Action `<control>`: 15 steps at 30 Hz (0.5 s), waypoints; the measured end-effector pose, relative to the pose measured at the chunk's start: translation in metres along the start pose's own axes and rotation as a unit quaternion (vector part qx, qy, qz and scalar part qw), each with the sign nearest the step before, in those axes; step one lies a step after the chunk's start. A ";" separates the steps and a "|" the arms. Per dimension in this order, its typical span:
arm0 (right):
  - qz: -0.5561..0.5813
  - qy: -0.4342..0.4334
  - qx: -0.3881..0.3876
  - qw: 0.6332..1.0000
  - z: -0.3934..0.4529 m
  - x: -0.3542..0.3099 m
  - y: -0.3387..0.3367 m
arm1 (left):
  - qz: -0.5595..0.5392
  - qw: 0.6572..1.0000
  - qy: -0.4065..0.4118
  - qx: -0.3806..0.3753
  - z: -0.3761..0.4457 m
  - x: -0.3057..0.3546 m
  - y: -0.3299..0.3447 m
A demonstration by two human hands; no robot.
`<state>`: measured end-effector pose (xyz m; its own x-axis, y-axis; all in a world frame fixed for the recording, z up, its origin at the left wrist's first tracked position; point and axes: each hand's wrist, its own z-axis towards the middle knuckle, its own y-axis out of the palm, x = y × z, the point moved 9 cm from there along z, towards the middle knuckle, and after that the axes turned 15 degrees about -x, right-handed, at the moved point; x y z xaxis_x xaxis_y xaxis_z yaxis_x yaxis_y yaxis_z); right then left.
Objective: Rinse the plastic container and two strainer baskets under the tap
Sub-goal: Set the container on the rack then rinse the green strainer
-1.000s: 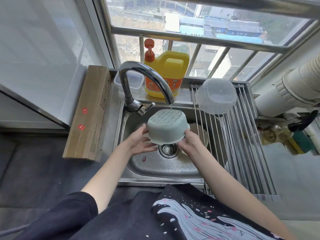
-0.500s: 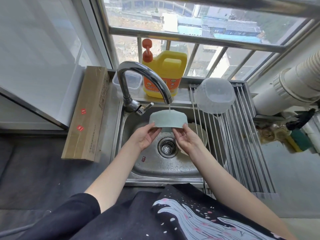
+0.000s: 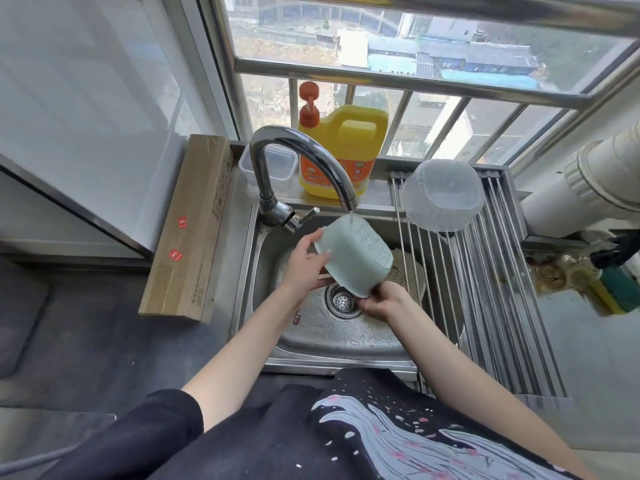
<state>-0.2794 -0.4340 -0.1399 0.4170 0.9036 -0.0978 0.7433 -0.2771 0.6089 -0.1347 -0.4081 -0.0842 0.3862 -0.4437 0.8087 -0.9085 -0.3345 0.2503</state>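
Roughly a third done, I'd guess — the clear container [image 3: 442, 195] sits upside down on the drying rack [image 3: 498, 306]. Both hands grip a green strainer [image 3: 353, 259] tilted under the tap [image 3: 301, 168] — left hand [image 3: 304, 268] on its rim, right hand [image 3: 381, 301] at the bottom edge. A beige strainer [image 3: 403, 271] waits in the sink [image 3: 329, 334].

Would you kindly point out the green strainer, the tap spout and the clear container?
green strainer [image 3: 353, 252]: head view, on its side wall.
tap spout [image 3: 313, 150]: head view, top of the arch.
clear container [image 3: 441, 195]: head view, upturned base.

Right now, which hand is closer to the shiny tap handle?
Left. The left hand grips the green strainer basket just below the tap handle; the right hand holds the basket's lower edge, farther off near the drain.
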 end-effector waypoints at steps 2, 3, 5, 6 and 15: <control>-0.021 -0.029 -0.016 0.999 0.000 -0.007 -0.002 | -0.007 0.999 -0.028 0.023 -0.005 -0.006 -0.011; -0.029 -0.052 -0.021 0.998 -0.002 -0.013 -0.006 | -0.011 0.998 -0.055 0.022 -0.007 -0.013 -0.015; -0.098 -0.100 -0.046 0.989 -0.005 -0.027 -0.011 | 0.013 0.991 -0.130 0.006 -0.011 -0.033 -0.022; -0.163 -0.121 -0.043 0.978 -0.007 -0.033 -0.014 | 0.027 0.985 -0.169 -0.006 -0.013 -0.043 -0.024; -0.780 -0.337 -0.050 0.526 -0.068 -0.011 0.043 | -0.033 0.969 -0.236 -0.062 -0.032 -0.074 0.012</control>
<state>-0.2876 -0.4337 -0.0594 -0.5423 -0.3228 -0.7757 0.4390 0.6784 -0.5891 -0.1794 -0.3531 -0.1236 0.4480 -0.7655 0.4619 -0.8799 -0.2861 0.3793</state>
